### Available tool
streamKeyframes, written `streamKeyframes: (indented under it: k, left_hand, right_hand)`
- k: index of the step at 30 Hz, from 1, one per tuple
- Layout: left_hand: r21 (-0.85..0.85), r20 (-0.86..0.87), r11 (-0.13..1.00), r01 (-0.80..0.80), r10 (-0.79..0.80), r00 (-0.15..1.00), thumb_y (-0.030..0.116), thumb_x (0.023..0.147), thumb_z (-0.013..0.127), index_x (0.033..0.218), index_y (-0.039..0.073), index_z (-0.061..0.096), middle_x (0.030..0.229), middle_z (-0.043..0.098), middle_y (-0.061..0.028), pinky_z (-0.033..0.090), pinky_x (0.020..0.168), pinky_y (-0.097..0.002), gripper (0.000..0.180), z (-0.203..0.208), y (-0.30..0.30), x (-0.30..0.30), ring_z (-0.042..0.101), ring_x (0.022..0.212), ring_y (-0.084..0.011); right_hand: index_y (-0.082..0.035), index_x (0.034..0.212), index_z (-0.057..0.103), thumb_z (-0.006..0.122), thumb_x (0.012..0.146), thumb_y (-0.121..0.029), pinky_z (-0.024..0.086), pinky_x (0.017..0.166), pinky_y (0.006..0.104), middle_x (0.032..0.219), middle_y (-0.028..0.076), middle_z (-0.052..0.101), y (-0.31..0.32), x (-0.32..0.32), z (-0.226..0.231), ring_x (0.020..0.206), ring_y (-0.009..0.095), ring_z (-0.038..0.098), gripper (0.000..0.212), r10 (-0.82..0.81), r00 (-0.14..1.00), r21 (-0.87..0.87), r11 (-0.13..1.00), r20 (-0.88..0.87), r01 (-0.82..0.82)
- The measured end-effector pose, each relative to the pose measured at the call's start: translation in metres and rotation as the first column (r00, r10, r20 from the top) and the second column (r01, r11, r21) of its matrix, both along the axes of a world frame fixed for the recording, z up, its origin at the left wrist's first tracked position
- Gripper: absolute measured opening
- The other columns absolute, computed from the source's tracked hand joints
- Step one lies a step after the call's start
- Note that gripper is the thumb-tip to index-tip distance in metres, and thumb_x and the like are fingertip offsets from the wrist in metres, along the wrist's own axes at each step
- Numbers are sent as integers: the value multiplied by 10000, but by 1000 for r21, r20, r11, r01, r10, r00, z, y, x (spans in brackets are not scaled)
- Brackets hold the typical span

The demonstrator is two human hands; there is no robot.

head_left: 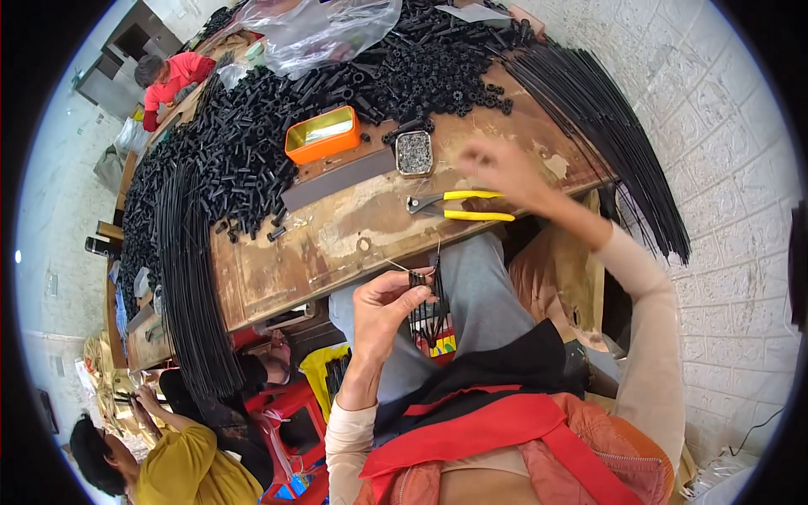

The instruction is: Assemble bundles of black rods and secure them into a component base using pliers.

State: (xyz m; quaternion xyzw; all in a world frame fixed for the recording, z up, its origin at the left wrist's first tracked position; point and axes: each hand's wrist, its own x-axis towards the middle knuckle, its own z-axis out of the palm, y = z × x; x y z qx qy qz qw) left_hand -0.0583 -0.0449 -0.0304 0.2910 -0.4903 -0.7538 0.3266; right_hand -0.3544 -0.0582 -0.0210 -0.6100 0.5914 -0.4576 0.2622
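Observation:
My left hand [383, 307] is closed above my lap, gripping a small bundle of thin black rods [433, 324] that hang downward. Fine wire ends stick out above the fingertips. My right hand [505, 172] is raised over the tabletop, smeared by motion, so its fingers cannot be made out. Close to it lies a pair of pliers [429, 203] with yellow handles, jaws to the left. A small tin [414, 172] filled with tiny grey metal pieces stands left of that hand.
A wooden table [337, 252] carries a heap of black plastic parts [252, 118], an orange box [322, 150] and a grey bar [341, 181]. Long black rods overhang at left [181, 286] and right [631, 143]. People in red [179, 80] and yellow [198, 467] are at left.

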Motion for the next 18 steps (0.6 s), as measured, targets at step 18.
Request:
streamKeyframes:
  k: [18]
  left_hand:
    - [12,19,989,148,-148,989,-44,826,676,925,-8,596,1100,640,-134,578,769,-339,132,-7,-2,-15,629,892,-157]
  right_hand:
    - [34,1050,637,648,897,-112,509,752,259,950,55,664,2,10,14,792,103,621,211,100,928,220,957,359,-188]
